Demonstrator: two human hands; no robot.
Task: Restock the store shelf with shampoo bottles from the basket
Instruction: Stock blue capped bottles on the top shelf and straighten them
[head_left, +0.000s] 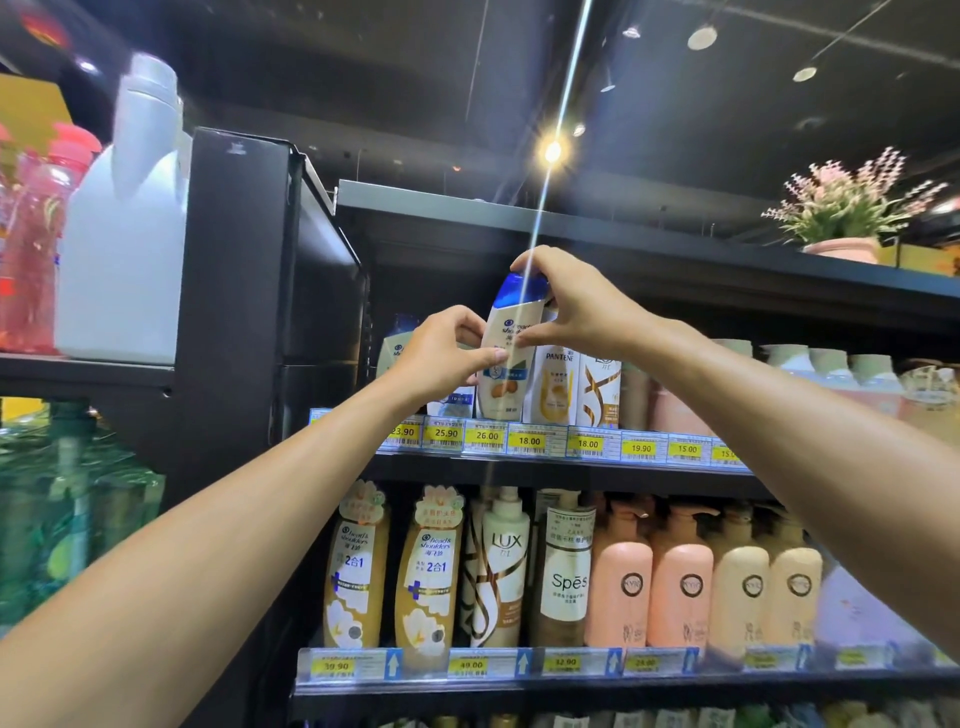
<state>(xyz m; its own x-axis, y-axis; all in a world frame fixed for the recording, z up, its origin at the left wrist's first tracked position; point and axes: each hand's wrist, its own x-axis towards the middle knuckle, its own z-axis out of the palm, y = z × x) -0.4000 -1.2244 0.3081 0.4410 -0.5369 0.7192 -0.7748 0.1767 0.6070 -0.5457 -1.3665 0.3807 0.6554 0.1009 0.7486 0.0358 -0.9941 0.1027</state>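
A cream Head & Shoulders shampoo bottle (506, 382) with a blue cap stands upright at the front of the upper shelf (571, 460), above the 26.00 price tag. My left hand (441, 356) pinches its left side at mid height. My right hand (563, 301) grips it from the right, fingers curled over the blue cap and thumb on the label. To its right stand a Pantene bottle (556, 384) and a Lux bottle (600, 389). More Head & Shoulders bottles are partly hidden behind my left hand. No basket is in view.
The lower shelf (571, 680) holds gold Head & Shoulders, Lux, Spes and pink pump bottles. A black upright panel (234, 291) borders the bay on the left, with a white jug (124, 234) beyond it. A potted plant (852, 218) sits on the top board.
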